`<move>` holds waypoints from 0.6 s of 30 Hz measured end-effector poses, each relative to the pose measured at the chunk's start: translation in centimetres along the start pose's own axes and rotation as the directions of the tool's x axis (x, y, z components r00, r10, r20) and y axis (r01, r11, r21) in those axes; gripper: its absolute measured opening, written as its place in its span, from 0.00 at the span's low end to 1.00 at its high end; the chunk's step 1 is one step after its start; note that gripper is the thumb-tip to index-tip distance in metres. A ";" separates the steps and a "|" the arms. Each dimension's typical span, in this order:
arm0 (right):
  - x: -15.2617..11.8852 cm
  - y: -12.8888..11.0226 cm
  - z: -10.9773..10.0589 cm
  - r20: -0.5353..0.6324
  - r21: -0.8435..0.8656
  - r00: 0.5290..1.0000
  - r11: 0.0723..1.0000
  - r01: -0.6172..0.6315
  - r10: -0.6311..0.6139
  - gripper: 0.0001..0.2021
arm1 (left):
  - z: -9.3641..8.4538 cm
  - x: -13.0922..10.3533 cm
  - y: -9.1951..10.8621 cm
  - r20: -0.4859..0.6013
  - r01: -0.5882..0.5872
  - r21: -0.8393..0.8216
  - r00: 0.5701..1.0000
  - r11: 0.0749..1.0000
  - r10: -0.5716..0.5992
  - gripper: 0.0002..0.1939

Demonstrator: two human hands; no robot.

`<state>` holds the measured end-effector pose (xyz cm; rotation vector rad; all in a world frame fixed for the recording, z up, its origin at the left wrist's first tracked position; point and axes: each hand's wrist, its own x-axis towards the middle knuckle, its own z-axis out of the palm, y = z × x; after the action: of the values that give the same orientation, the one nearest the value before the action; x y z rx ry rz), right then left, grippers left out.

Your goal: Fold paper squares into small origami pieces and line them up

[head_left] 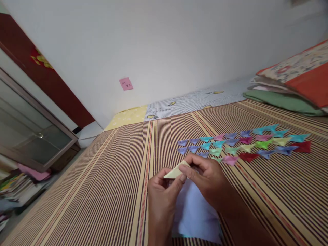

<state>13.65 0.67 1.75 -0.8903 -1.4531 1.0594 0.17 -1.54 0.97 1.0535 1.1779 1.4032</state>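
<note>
A pale yellow folded piece of paper (174,172) is held between my two hands, low in the middle of the view. My left hand (164,191) pinches its left and lower side with thumb and fingers. From the right, my right hand (206,176) grips the upper corner, thumb pressed on the near face. Below the hands lies something pale blue-white (196,212), partly covered by them; I cannot make out what it is. Beyond my right hand, several small folded paper boats (230,160) in many colours stand in rows on the striped mat (115,181).
Folded bedding (289,99) is stacked at the far right. A patterned sheet (176,104) shows along the wall, where a pink note (126,83) is stuck. A glass-fronted cabinet (33,136) and piled books (17,188) stand left of the mat's edge.
</note>
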 end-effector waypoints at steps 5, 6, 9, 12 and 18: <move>0.0 0.4 0.1 0.007 0.103 0.999 0.994 -0.048 0.048 0.11 | 0.5 -0.4 0.1 0.054 -0.028 -0.015 0.998 0.999 0.029 0.09; 0.1 0.4 0.1 0.011 0.116 0.998 0.992 -0.055 0.054 0.11 | 0.6 -0.5 0.2 0.049 -0.035 -0.017 0.998 0.999 0.036 0.09; 0.1 0.5 -0.1 0.023 0.140 0.998 0.988 -0.063 0.060 0.11 | 0.8 -0.7 0.3 0.027 -0.048 0.000 0.999 0.999 0.048 0.09; 0.1 0.4 -0.4 0.046 0.154 0.997 0.986 -0.067 0.061 0.12 | 0.5 -0.7 0.2 0.041 -0.077 0.073 0.996 0.994 0.074 0.12; 0.2 0.2 -1.0 0.024 0.094 0.998 0.994 -0.063 0.061 0.13 | -0.4 -0.5 0.2 0.063 -0.135 0.159 0.990 0.978 0.126 0.15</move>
<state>14.62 1.03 1.68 -0.8628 -1.3889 1.1773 -0.13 -2.08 1.08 1.2950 1.2193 1.3885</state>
